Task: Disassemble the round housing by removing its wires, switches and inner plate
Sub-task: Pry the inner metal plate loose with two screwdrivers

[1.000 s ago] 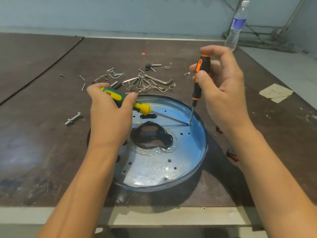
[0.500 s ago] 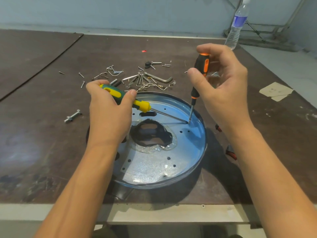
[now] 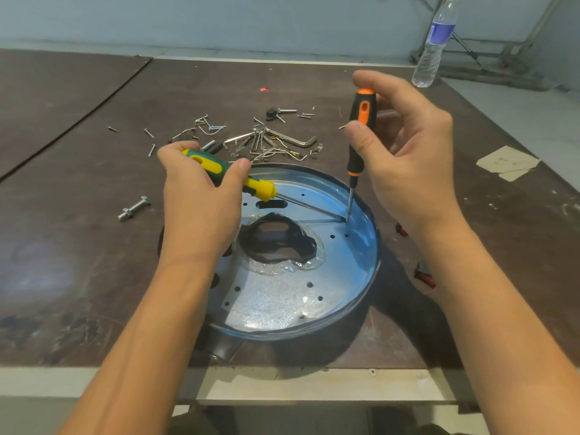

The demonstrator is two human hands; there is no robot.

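The round metal housing [image 3: 367,277] lies near the table's front edge, its galvanised inner plate [image 3: 273,299] showing holes and a dark central opening ringed with clear glue. My left hand [image 3: 201,208] grips a green-and-yellow screwdriver [image 3: 251,185], whose shaft runs low across the plate to the right. My right hand [image 3: 405,171] holds a black-and-orange screwdriver [image 3: 359,133] upright between thumb and fingers. Both tips meet at one spot by the housing's right inner wall. No wires or switches show inside the housing.
Loose screws, clips and hex keys [image 3: 266,139] lie scattered behind the housing. A bolt with nut [image 3: 133,208] rests to the left. A water bottle [image 3: 434,45] stands at the far right, taped paper [image 3: 507,163] on the right. Red-handled tool [image 3: 423,274] partly hidden under my right arm.
My right hand's fingers have shifted around the orange handle, turning the upright screwdriver. The left hand and its screwdriver stay in place.
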